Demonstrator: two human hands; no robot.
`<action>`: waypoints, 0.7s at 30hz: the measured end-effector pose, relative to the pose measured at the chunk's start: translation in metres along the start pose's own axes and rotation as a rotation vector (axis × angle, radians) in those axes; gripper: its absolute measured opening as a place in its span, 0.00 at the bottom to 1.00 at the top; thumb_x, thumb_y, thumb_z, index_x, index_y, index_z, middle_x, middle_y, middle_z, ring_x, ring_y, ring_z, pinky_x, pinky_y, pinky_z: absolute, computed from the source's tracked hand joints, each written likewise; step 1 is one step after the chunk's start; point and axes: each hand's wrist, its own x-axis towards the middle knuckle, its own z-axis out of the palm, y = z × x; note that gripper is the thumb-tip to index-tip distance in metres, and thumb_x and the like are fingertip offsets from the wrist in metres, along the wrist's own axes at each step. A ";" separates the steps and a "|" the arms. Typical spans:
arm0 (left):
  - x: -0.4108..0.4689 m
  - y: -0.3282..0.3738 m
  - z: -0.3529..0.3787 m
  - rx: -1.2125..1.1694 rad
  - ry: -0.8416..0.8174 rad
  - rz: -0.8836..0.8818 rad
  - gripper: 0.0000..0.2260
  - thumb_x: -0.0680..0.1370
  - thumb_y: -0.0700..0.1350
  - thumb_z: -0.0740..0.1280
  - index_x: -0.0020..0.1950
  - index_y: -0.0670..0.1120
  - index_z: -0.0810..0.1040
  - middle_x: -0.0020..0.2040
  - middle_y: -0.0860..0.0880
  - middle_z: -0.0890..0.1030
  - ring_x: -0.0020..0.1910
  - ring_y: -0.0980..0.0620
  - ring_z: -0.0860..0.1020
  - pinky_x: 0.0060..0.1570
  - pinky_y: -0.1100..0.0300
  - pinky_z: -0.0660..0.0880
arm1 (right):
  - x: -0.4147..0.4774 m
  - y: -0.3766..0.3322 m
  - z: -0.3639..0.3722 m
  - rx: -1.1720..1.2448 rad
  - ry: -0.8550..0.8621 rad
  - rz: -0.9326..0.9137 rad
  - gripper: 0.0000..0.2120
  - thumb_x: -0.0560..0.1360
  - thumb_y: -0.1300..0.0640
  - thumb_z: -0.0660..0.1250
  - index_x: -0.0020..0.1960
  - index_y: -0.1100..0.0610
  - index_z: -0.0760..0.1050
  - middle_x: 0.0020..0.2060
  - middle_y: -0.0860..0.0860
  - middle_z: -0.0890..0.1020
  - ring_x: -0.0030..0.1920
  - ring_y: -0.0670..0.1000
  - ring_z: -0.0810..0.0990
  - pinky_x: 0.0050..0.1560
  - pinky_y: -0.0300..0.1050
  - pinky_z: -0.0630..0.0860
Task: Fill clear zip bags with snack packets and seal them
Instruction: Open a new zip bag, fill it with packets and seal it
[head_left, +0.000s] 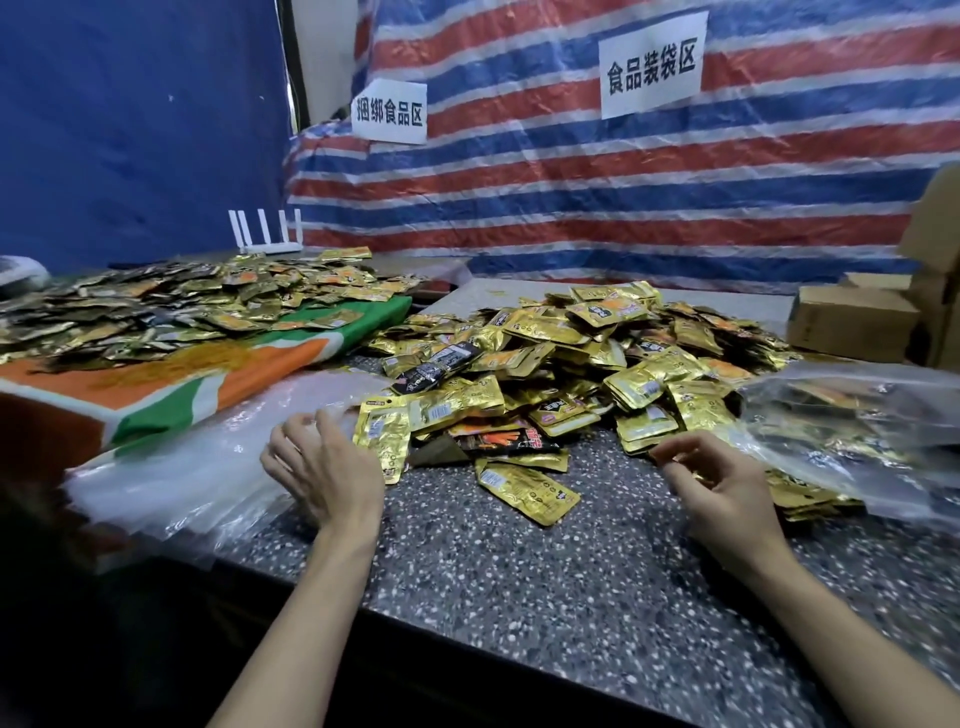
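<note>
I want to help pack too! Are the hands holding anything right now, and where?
The right hand holds nothing. The left hand touches the stack of clear bags at its right edge; a pinch cannot be told.

Lower left, the left hand (324, 470) rests arched fingertips on the stack of clear zip bags (171, 478), while at lower right the right hand (722, 486) hovers over the speckled table (519, 597), fingers loosely curled, holding nothing. Dead centre sprawls the heap of gold snack packets (597, 353), with a filled clear bag (857, 431) at the right edge near that right hand. Upper left, a second heap (156, 306) lies on an orange and green cloth (249, 374), striped tarp (571, 197) behind.
</note>
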 end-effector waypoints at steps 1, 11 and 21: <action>-0.001 0.002 -0.003 -0.026 0.042 0.036 0.15 0.70 0.30 0.67 0.56 0.38 0.79 0.58 0.37 0.75 0.63 0.38 0.68 0.68 0.44 0.56 | 0.000 -0.002 0.000 0.003 0.001 0.006 0.13 0.75 0.71 0.67 0.45 0.53 0.79 0.38 0.53 0.82 0.33 0.52 0.78 0.30 0.55 0.76; -0.080 0.076 -0.023 -0.642 0.122 1.090 0.11 0.75 0.33 0.67 0.53 0.46 0.74 0.48 0.45 0.79 0.45 0.47 0.76 0.44 0.50 0.75 | 0.005 -0.021 0.000 0.689 -0.305 0.338 0.35 0.67 0.38 0.73 0.67 0.57 0.72 0.59 0.60 0.82 0.49 0.56 0.83 0.39 0.46 0.81; -0.106 0.148 0.001 -0.956 -0.421 1.404 0.06 0.74 0.41 0.69 0.49 0.42 0.82 0.46 0.48 0.85 0.46 0.52 0.82 0.54 0.57 0.78 | 0.015 -0.003 -0.008 0.467 0.037 0.241 0.05 0.67 0.55 0.76 0.43 0.53 0.86 0.44 0.54 0.87 0.47 0.54 0.85 0.46 0.43 0.81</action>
